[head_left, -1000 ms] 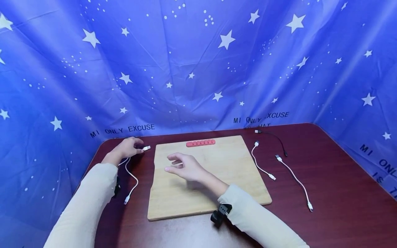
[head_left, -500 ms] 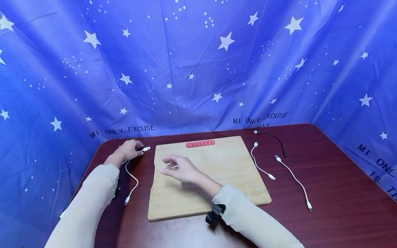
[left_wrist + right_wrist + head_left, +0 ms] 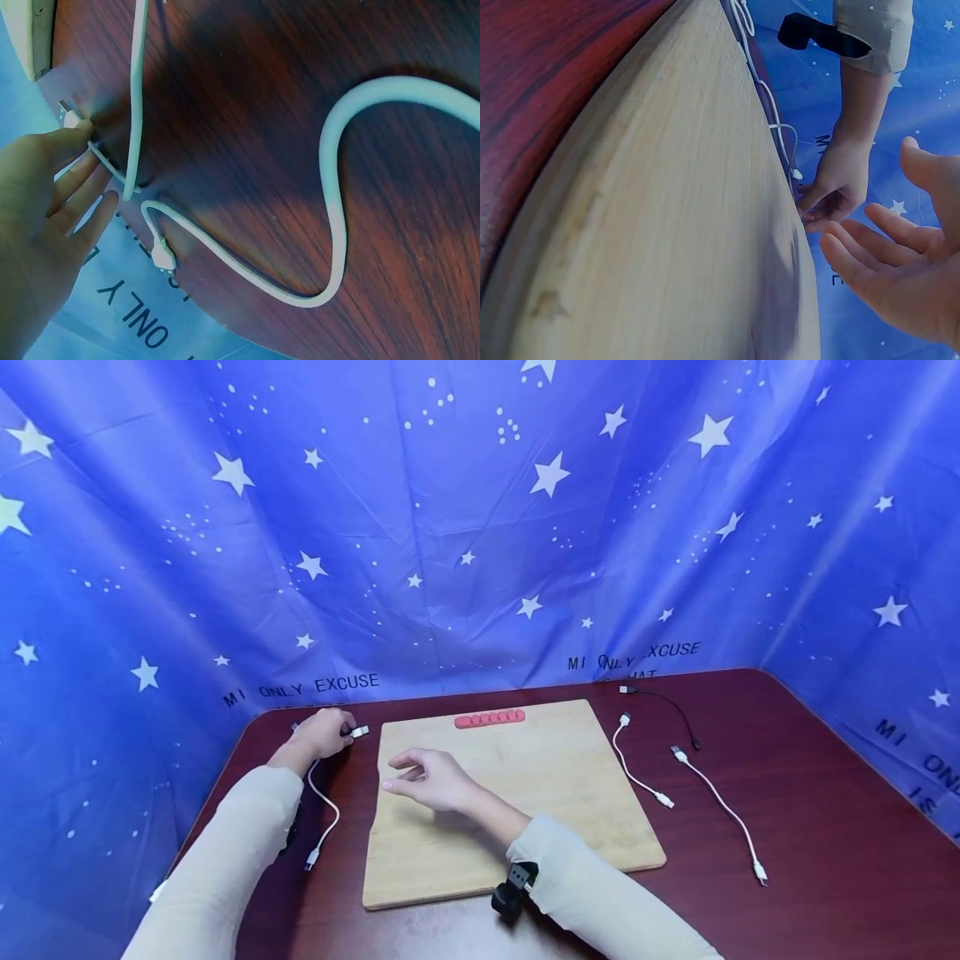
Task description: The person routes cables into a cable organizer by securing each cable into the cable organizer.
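Observation:
At the table's back left, my left hand (image 3: 324,733) pinches a white USB cable near its plug (image 3: 360,732), between thumb and fingers. The left wrist view shows the held plug (image 3: 73,118) at the thumb tip. Another white cable plug (image 3: 163,255) lies on the table beside that hand. A white cable end (image 3: 312,858) points to the table's front. My right hand (image 3: 435,779) hovers over the left part of a wooden board (image 3: 517,810), its fingers loosely bent and holding nothing. A red cable clip strip (image 3: 490,718) sits at the board's back edge.
Right of the board lie a short white cable (image 3: 637,779), a longer white cable (image 3: 720,802) and a black cable (image 3: 675,706). A blue star-printed curtain (image 3: 480,527) stands behind the dark red table (image 3: 810,793). Wrist camera (image 3: 513,885) hangs under the right sleeve.
My left hand has shifted slightly, still with the cable plug in its fingers. The right hand has drifted a little left over the board. The head view has tilted up slightly.

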`<move>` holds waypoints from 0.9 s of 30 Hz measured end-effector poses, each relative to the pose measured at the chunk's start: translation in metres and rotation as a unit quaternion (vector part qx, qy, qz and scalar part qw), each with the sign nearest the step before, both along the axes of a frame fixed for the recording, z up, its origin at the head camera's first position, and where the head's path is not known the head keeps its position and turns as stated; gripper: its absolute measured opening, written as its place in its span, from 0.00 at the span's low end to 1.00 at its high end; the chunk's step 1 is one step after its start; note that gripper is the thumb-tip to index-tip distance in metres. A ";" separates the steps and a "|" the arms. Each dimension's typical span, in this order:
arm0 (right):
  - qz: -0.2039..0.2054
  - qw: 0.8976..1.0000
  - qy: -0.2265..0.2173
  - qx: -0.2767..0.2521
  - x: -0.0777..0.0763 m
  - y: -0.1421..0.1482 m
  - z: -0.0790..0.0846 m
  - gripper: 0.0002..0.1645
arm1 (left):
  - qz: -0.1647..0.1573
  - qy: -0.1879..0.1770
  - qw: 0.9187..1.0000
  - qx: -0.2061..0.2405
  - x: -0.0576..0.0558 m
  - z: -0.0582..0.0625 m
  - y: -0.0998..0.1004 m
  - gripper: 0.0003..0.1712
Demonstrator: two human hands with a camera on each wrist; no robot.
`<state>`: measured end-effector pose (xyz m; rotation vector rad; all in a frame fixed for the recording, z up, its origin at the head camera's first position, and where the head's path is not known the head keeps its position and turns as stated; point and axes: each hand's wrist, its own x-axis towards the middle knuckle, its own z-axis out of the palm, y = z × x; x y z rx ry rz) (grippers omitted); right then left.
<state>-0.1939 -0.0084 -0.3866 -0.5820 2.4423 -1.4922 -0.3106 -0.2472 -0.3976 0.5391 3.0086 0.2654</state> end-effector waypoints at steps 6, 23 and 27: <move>-0.007 1.000 0.009 0.009 -0.003 -0.003 -0.004 0.23 | -0.001 0.006 1.000 0.011 -0.003 -0.006 0.004 0.08; -0.007 1.000 0.016 0.019 -0.017 -0.019 -0.007 0.21 | -0.001 0.008 1.000 -0.002 -0.005 0.002 0.001 0.02; -0.005 1.000 0.013 0.014 -0.021 -0.023 -0.008 0.21 | -0.002 0.005 1.000 0.010 -0.006 0.006 0.001 0.03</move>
